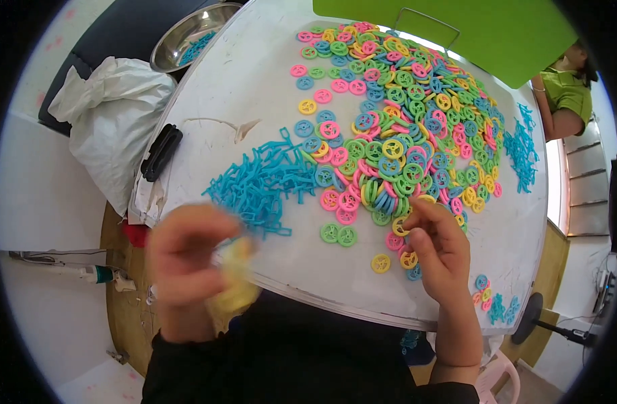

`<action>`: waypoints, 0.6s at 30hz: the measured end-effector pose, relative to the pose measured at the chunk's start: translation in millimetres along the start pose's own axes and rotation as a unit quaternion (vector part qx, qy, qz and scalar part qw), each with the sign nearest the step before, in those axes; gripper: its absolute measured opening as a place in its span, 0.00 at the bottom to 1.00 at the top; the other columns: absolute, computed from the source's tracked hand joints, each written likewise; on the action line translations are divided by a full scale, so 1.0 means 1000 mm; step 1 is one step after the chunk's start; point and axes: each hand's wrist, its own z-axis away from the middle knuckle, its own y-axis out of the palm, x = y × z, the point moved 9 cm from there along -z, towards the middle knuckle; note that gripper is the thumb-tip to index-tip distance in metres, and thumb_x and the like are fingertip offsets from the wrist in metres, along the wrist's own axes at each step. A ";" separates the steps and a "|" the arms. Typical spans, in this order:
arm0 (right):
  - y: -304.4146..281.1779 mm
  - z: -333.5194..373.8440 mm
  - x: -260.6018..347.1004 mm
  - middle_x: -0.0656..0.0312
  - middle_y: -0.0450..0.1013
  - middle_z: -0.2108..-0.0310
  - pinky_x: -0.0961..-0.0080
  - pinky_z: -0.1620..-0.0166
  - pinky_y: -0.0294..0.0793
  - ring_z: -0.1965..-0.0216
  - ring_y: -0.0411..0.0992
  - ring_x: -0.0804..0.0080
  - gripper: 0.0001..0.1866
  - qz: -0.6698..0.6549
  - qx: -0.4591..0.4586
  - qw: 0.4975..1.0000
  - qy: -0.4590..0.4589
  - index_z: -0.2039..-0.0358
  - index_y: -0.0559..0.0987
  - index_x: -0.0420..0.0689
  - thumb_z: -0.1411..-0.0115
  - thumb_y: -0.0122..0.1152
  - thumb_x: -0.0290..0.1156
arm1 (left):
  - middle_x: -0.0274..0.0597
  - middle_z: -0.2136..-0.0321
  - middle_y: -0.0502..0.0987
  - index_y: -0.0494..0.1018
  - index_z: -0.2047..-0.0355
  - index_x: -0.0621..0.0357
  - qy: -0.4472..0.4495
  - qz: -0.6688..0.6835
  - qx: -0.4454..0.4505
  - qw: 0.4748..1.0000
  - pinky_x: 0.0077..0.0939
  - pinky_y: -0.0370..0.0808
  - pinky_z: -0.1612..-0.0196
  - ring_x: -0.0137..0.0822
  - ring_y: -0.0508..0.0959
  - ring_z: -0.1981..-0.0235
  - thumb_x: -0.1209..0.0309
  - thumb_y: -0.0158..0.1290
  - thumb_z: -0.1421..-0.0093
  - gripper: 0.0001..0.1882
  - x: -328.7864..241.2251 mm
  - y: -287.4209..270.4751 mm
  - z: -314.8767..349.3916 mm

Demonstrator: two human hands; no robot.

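My left hand point(194, 262), smeared by motion, is closed at the left near edge of the table, in front of a heap of blue plastic clips point(264, 182). A blurred yellow thing point(235, 283) is in its fingers; its exact shape cannot be made out. My right hand point(439, 252) is over the near side of a big pile of toy wheels point(409, 121) in pink, green, blue and yellow. Its thumb and forefinger are curled but apart, with a yellow wheel point(400, 226) right beside their tips. Whether they touch it is unclear.
A metal bowl point(187, 40) with blue clips and a white sack point(113, 121) are at the left. On the table lie a black case point(161, 152), more clips point(522, 151) and a small group of parts point(497, 308). A person point(564, 94) sits beyond a green board point(456, 27).
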 end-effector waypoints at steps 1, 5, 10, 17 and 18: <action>0.005 -0.002 0.007 0.61 0.74 0.63 0.82 0.64 0.72 0.66 0.72 0.78 0.18 0.083 0.037 0.995 -0.045 0.44 0.76 0.39 0.35 0.58 0.22 | 0.56 0.64 0.82 0.78 0.58 0.70 0.049 0.096 0.113 0.988 0.33 0.82 0.58 0.47 0.84 0.62 0.78 0.68 0.52 0.19 -0.018 -0.017 0.013; 0.021 -0.004 0.019 0.62 0.75 0.67 0.81 0.68 0.71 0.69 0.72 0.78 0.11 0.234 0.063 0.968 -0.059 0.56 0.81 0.38 0.39 0.63 0.20 | 0.50 0.68 0.83 0.81 0.61 0.68 -0.268 -0.077 0.279 0.919 0.29 0.81 0.60 0.44 0.84 0.67 0.73 0.69 0.50 0.17 -0.005 -0.073 0.075; 0.031 -0.001 0.021 0.59 0.75 0.68 0.77 0.70 0.71 0.71 0.73 0.71 0.12 0.305 0.087 0.942 -0.107 0.57 0.82 0.41 0.43 0.65 0.20 | 0.52 0.64 0.83 0.81 0.57 0.63 -0.490 -0.538 0.034 0.685 0.34 0.79 0.61 0.41 0.84 0.65 0.68 0.67 0.49 0.19 0.078 -0.211 0.163; 0.069 0.011 0.030 0.59 0.74 0.62 0.65 0.64 0.74 0.66 0.73 0.59 0.22 0.411 0.129 0.872 -0.232 0.54 0.81 0.45 0.52 0.73 0.25 | 0.55 0.59 0.82 0.82 0.59 0.58 -0.387 -0.677 0.039 0.625 0.43 0.78 0.58 0.56 0.81 0.61 0.59 0.62 0.43 0.17 0.155 -0.250 0.206; 0.069 0.011 0.027 0.59 0.74 0.62 0.65 0.64 0.74 0.66 0.73 0.59 0.22 0.416 0.125 0.873 -0.224 0.54 0.81 0.45 0.52 0.73 0.25 | 0.54 0.54 0.81 0.81 0.54 0.55 -0.426 -0.623 0.141 0.641 0.42 0.77 0.54 0.55 0.80 0.56 0.60 0.61 0.42 0.18 0.145 -0.189 0.176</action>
